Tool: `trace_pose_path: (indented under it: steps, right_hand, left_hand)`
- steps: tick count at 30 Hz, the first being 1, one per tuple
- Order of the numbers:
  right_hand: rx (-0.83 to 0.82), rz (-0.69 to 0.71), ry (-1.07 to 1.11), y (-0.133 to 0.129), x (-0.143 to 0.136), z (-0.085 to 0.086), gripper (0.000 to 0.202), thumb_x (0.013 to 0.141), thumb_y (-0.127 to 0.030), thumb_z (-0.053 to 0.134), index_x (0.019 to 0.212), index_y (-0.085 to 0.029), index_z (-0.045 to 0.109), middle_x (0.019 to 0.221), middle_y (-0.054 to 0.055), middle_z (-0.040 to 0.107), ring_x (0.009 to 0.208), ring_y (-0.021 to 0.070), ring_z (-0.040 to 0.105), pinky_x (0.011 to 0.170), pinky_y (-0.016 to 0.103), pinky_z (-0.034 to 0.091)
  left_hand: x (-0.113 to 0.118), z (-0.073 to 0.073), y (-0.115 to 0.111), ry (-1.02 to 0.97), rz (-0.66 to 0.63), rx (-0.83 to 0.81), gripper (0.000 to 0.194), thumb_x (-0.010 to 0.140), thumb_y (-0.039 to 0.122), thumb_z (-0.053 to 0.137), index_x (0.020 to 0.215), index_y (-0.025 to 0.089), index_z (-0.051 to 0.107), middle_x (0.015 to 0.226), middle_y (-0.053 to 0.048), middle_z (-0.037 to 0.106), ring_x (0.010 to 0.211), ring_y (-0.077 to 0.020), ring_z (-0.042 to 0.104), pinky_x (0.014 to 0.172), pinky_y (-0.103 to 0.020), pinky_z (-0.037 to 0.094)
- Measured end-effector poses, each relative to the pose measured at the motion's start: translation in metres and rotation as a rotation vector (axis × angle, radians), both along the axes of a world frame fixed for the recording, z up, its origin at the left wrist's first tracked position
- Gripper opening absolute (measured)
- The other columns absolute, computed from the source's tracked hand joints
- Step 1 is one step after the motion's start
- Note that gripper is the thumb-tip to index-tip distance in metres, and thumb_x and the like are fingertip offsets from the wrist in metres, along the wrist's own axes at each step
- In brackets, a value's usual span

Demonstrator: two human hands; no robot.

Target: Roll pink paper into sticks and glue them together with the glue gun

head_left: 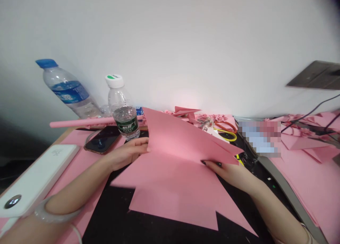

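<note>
While the left hand (130, 152) pinches the left edge of the pink paper (172, 191) by its crease, the right hand (233, 175) grips the right side, thumb on top, its other fingers mostly hidden. The paper is between the 2 hands over the black tabletop (102, 215), far part raised, near part spread out. Just beyond the left hand stand a white-capped bottle (123, 109) and, farther left, a blue-capped bottle (67, 88); a phone (103, 139) lies near.
</note>
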State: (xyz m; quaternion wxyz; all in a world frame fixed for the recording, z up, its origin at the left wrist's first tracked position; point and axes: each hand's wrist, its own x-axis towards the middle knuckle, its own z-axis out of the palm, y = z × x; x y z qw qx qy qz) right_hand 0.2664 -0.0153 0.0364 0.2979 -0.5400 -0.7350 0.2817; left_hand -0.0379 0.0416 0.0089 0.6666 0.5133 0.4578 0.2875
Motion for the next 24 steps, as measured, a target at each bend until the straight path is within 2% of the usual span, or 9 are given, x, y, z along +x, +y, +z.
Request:
trace_pose_path:
  steps: [3,5,7,9,11,14,16,21,24]
  right_hand:
    - [-0.046,-0.087,-0.004,0.002,0.001,-0.011,0.013,0.076,-0.030,0.062,0.066,-0.022,0.063,0.062,0.001,0.064,0.061,0.0210,0.061,0.062,0.034,0.051]
    - [-0.114,-0.120,0.132,0.003,0.000,-0.016,0.012,0.076,-0.032,0.063,0.079,-0.021,0.063,0.067,0.001,0.066,0.061,0.0195,0.062,0.057,0.031,0.051]
    - [-0.166,-0.111,0.300,0.005,-0.001,-0.019,0.026,0.077,-0.032,0.062,0.101,-0.021,0.060,0.082,0.003,0.068,0.073,0.0198,0.064,0.061,0.030,0.052]
    - [-0.159,-0.119,0.337,0.006,-0.003,-0.020,0.030,0.079,-0.033,0.060,0.107,-0.021,0.058,0.086,0.003,0.069,0.074,0.0189,0.064,0.060,0.028,0.051]
    - [-0.081,-0.176,0.199,0.006,-0.003,-0.019,0.021,0.082,-0.035,0.055,0.093,-0.019,0.063,0.071,0.001,0.066,0.060,0.0159,0.060,0.051,0.025,0.046]
    - [0.069,-0.254,-0.061,0.006,-0.001,-0.019,0.028,0.085,-0.036,0.050,0.067,-0.019,0.063,0.049,-0.002,0.056,0.044,0.0126,0.050,0.046,0.024,0.038]
    - [0.115,-0.271,-0.090,0.005,0.001,-0.020,0.028,0.085,-0.037,0.050,0.067,-0.020,0.063,0.048,-0.002,0.056,0.045,0.0133,0.052,0.049,0.025,0.039]
    - [0.018,-0.350,0.271,0.003,0.004,-0.024,0.029,0.085,-0.040,0.051,0.107,-0.022,0.057,0.062,-0.001,0.064,0.051,0.0169,0.061,0.054,0.030,0.050]
    - [-0.012,-0.333,0.436,0.002,0.005,-0.027,0.029,0.084,-0.039,0.055,0.109,-0.024,0.050,0.078,0.001,0.066,0.060,0.0164,0.063,0.058,0.031,0.053]
  left_hand:
    - [0.000,-0.003,-0.002,-0.151,-0.141,-0.098,0.037,0.070,0.025,0.070,0.105,0.024,0.062,0.112,-0.006,0.065,0.103,-0.0257,0.060,0.088,-0.038,0.047]
    - [-0.001,-0.007,-0.001,-0.150,-0.125,-0.078,0.034,0.070,0.026,0.070,0.104,0.024,0.063,0.109,-0.005,0.067,0.099,-0.0233,0.062,0.088,-0.036,0.047]
    - [-0.001,-0.010,-0.001,-0.112,-0.100,-0.057,0.029,0.071,0.029,0.069,0.099,0.024,0.065,0.103,-0.005,0.069,0.093,-0.0227,0.064,0.084,-0.036,0.048]
    - [-0.001,-0.012,-0.001,-0.069,-0.087,-0.048,0.023,0.073,0.033,0.067,0.094,0.024,0.067,0.097,-0.004,0.070,0.087,-0.0234,0.064,0.078,-0.035,0.049]
    - [-0.001,-0.012,-0.001,-0.036,-0.087,-0.039,0.021,0.074,0.037,0.066,0.091,0.024,0.068,0.092,-0.004,0.070,0.084,-0.0241,0.064,0.073,-0.034,0.050]
    - [-0.002,-0.013,-0.001,-0.016,-0.093,-0.022,0.022,0.075,0.039,0.065,0.091,0.024,0.069,0.089,-0.003,0.070,0.081,-0.0228,0.064,0.069,-0.031,0.049]
    - [-0.002,-0.013,-0.001,-0.011,-0.082,-0.010,0.022,0.075,0.039,0.065,0.091,0.024,0.068,0.087,-0.003,0.070,0.078,-0.0214,0.063,0.066,-0.030,0.048]
    - [-0.002,-0.015,-0.001,-0.031,-0.060,-0.023,0.027,0.076,0.039,0.065,0.096,0.022,0.068,0.090,-0.004,0.070,0.079,-0.0219,0.063,0.067,-0.031,0.048]
    - [-0.003,-0.018,-0.001,-0.041,-0.047,-0.041,0.028,0.075,0.039,0.066,0.098,0.023,0.068,0.093,-0.004,0.070,0.082,-0.0222,0.064,0.070,-0.031,0.049]
